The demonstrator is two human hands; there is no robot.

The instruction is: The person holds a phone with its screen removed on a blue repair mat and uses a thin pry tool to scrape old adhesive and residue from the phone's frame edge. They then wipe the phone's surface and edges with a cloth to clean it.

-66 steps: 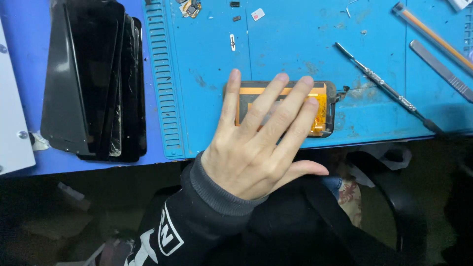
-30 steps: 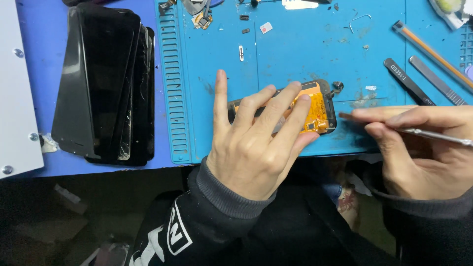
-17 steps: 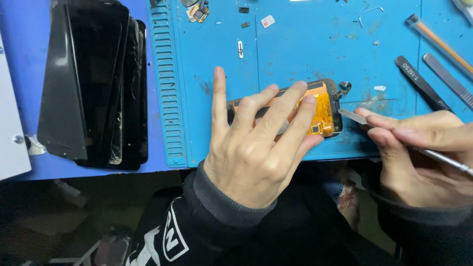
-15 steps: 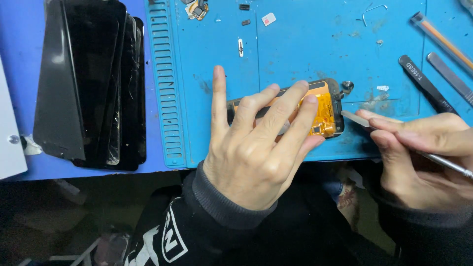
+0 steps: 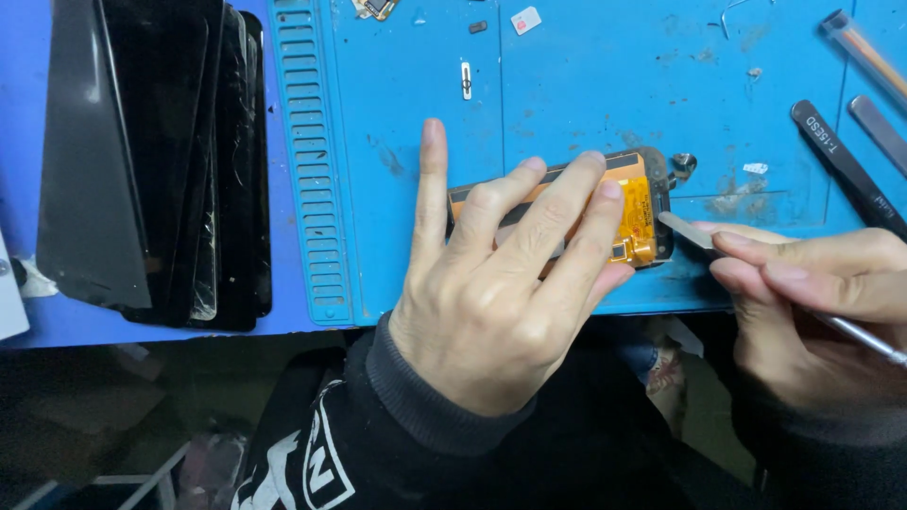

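Observation:
My left hand lies flat with spread fingers on a small phone screen assembly, orange on its back, pressing it to the blue work mat. My right hand grips a thin metal pry tool. Its flat tip touches the right edge of the assembly. Most of the assembly is hidden under my fingers.
A stack of black phone screens leans at the left. Black tweezers and another metal tool lie at the right. Small screws and parts are scattered across the far part of the mat. The table's front edge is just below my hands.
My right hand came in from the right with the pry tool and brought its tip to the assembly's right edge. My left hand stayed pressed on the assembly.

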